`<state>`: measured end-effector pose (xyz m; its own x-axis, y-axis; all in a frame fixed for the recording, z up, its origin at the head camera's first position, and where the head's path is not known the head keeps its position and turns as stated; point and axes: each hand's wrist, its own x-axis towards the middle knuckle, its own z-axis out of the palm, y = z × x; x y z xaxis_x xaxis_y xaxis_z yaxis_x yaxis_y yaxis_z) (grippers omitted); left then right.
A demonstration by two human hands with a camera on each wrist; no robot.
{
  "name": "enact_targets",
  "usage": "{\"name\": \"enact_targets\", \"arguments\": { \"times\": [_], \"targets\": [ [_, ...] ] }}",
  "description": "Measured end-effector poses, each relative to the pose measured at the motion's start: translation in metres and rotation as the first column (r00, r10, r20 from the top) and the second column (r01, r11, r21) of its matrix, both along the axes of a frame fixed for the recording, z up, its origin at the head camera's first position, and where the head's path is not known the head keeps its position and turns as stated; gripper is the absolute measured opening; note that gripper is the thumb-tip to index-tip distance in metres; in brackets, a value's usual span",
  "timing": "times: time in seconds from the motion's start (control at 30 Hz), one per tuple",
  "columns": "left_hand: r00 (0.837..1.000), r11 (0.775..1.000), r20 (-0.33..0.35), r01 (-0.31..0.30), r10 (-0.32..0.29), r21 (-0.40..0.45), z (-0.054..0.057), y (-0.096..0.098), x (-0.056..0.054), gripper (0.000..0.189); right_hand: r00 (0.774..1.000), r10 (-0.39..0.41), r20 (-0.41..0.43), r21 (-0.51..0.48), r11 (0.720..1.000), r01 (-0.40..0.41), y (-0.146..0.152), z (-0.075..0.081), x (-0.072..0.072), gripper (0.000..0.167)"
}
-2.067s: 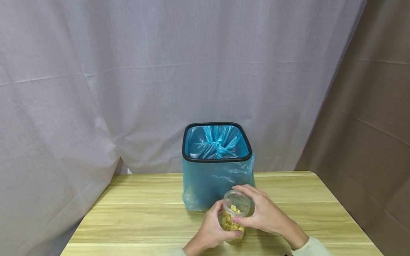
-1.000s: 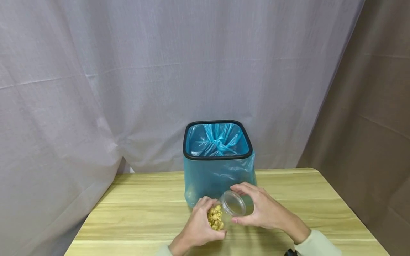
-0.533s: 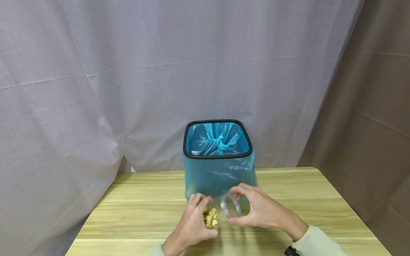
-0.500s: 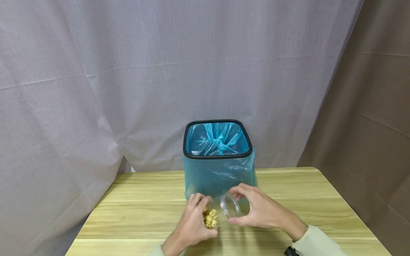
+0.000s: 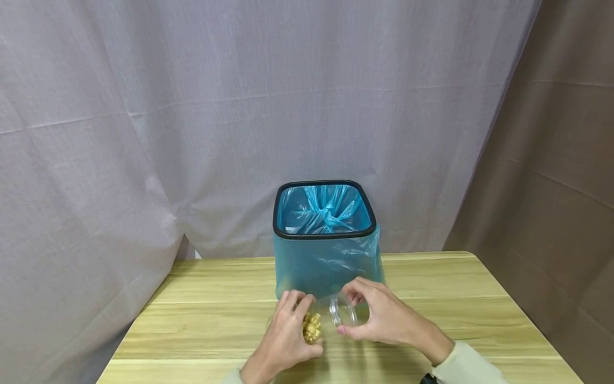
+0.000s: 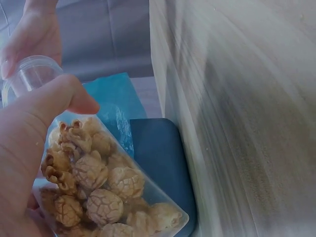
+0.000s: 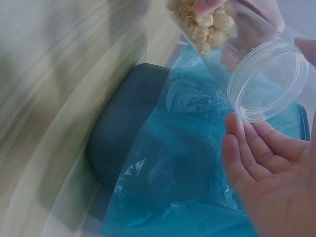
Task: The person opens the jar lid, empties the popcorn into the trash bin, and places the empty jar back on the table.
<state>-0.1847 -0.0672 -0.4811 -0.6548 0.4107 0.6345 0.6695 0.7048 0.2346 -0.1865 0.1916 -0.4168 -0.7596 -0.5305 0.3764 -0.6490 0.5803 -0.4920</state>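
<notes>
A clear plastic jar (image 5: 322,305) of caramel popcorn (image 5: 312,327) lies tipped nearly sideways over the table, its uncapped mouth toward the right. My left hand (image 5: 283,332) grips the jar's body, hiding much of it in the head view. Thumb and fingers of my right hand (image 5: 384,314) span the jar's threaded rim, with fingertips right at its edge in the right wrist view. The popcorn (image 6: 98,182) is gathered in the part of the jar by my left palm, and the stretch near the mouth (image 7: 269,81) is bare.
Just behind the hands stands a dark bin (image 7: 118,123) lined with a blue plastic bag (image 5: 326,266), its black square rim (image 5: 326,235) facing up and the bag knotted inside. Grey curtains (image 5: 307,96) close off the back. A small black object (image 5: 428,378) lies beside my right sleeve.
The jar has gone from upright to nearly sideways, mouth swinging right. My left hand has moved left with its body; my right hand stays at the rim, shifting slightly left.
</notes>
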Motion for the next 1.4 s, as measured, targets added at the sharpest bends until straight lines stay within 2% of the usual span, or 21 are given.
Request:
{"name": "enact_targets", "arguments": {
  "times": [0.47, 0.7, 0.9, 0.97, 1.03, 1.1, 1.2, 1.23, 1.27, 1.33, 1.4],
  "targets": [
    [0.991, 0.999, 0.126, 0.031, -0.033, 0.014, 0.006, -0.006, 0.0, 0.084, 0.996, 0.054, -0.077, -0.049, 0.997, -0.058, -0.006, -0.008, -0.001, 0.05],
    [0.987, 0.997, 0.139, 0.079, -0.081, 0.025, 0.006, -0.008, 0.0, 0.075, 0.987, 0.103, -0.126, -0.047, 0.993, -0.109, -0.006, -0.011, -0.002, 0.055],
    [0.969, 0.991, 0.209, 0.128, -0.135, 0.048, 0.007, -0.01, -0.001, 0.065, 0.976, 0.148, -0.159, -0.032, 0.987, -0.155, -0.007, -0.01, -0.001, 0.059],
    [0.955, 0.988, 0.253, 0.144, -0.152, 0.048, 0.007, -0.011, -0.001, 0.065, 0.972, 0.162, -0.17, -0.029, 0.985, -0.169, -0.007, -0.01, 0.0, 0.061],
    [0.931, 0.982, 0.314, 0.18, -0.187, 0.053, 0.007, -0.014, -0.002, 0.066, 0.964, 0.189, -0.186, -0.016, 0.981, -0.196, -0.006, -0.01, 0.001, 0.065],
    [0.882, 0.968, 0.399, 0.238, -0.251, 0.084, 0.007, -0.016, -0.003, 0.065, 0.95, 0.236, -0.204, 0.01, 0.971, -0.238, -0.006, -0.009, 0.002, 0.071],
    [0.788, 0.941, 0.517, 0.301, -0.336, 0.152, 0.004, -0.02, -0.003, 0.062, 0.922, 0.307, -0.237, 0.079, 0.952, -0.297, -0.006, -0.008, 0.004, 0.08],
    [0.764, 0.936, 0.541, 0.308, -0.351, 0.172, 0.003, -0.021, -0.003, 0.061, 0.914, 0.325, -0.245, 0.099, 0.946, -0.31, -0.006, -0.008, 0.004, 0.081],
    [0.749, 0.932, 0.555, 0.31, -0.361, 0.187, 0.003, -0.022, -0.003, 0.058, 0.908, 0.336, -0.25, 0.118, 0.942, -0.316, -0.005, -0.007, 0.005, 0.082],
    [0.745, 0.933, 0.562, 0.301, -0.359, 0.197, 0.002, -0.023, -0.002, 0.056, 0.909, 0.332, -0.25, 0.149, 0.941, -0.303, -0.003, -0.006, 0.006, 0.086],
    [0.757, 0.936, 0.551, 0.29, -0.351, 0.199, 0.002, -0.022, -0.001, 0.055, 0.919, 0.319, -0.232, 0.162, 0.944, -0.287, -0.001, -0.004, 0.007, 0.091]
  ]
}}
